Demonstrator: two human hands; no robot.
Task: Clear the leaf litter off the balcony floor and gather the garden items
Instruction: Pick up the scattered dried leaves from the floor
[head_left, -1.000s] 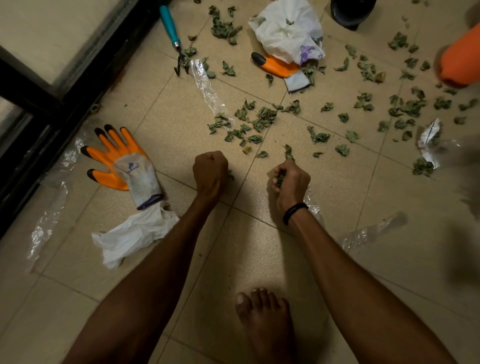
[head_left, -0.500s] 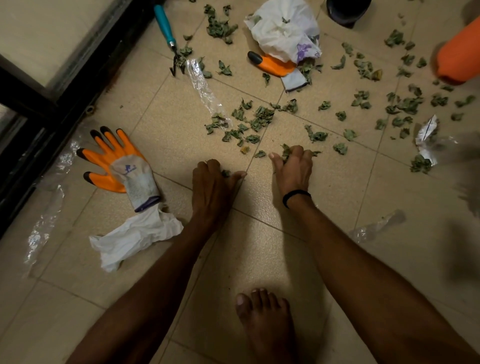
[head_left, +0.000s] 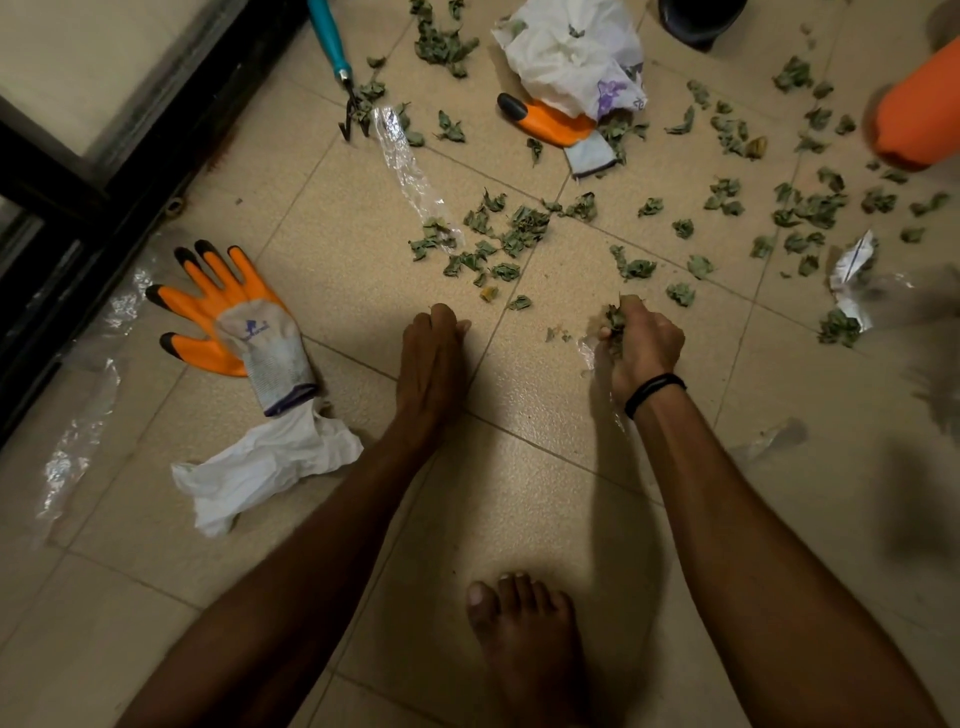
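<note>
Dry green leaves (head_left: 519, 228) lie scattered over the beige tiles ahead of me. My right hand (head_left: 641, 343) grips a bunch of leaves together with a bit of clear plastic. My left hand (head_left: 431, 353) is on the tile with its fingers curled down, and a scrap of leaf shows at the fingertips. One orange garden glove (head_left: 249, 327) lies to the left. A second glove (head_left: 550, 124) sits half under a crumpled white bag (head_left: 571, 52). At the top, a teal-handled hand rake (head_left: 332, 41) lies on the floor.
A black door frame (head_left: 130, 156) runs along the left. Crumpled white paper (head_left: 270, 462) lies below the near glove, and a clear plastic strip (head_left: 410, 171) is by the rake. An orange pot (head_left: 919, 114) stands at the right edge. My bare foot (head_left: 524, 654) is below.
Both hands lay flat on the tile half a second ago. My right hand has since closed round a bunch of leaves and drawn right, and my left hand's fingers have curled down.
</note>
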